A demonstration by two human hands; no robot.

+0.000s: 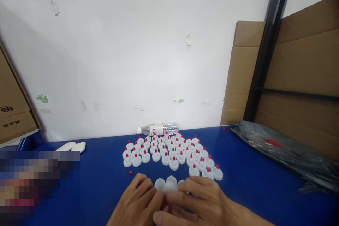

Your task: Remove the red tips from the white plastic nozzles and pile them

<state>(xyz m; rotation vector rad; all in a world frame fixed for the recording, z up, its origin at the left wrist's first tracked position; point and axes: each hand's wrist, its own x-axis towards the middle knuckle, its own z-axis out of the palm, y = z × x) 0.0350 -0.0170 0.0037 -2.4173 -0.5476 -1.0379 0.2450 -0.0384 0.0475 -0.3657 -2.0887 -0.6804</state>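
Both of my hands meet at the near edge of a blue table [254, 176]. My left hand [137, 203] and my right hand [197, 201] have their fingers curled together around a few plain white caps [166, 184], with a bit of red showing between the fingertips. Just beyond them stand several rows of white caps with red tips [169, 150], laid out in a block. One loose red tip [130, 172] lies on the table left of my left hand.
A clear plastic bottle [159, 129] lies on its side against the white wall behind the caps. A grey plastic bag [286, 152] lies at the right, before cardboard boxes [304, 77] and a black post. Two white oblong things [72, 146] lie at the left.
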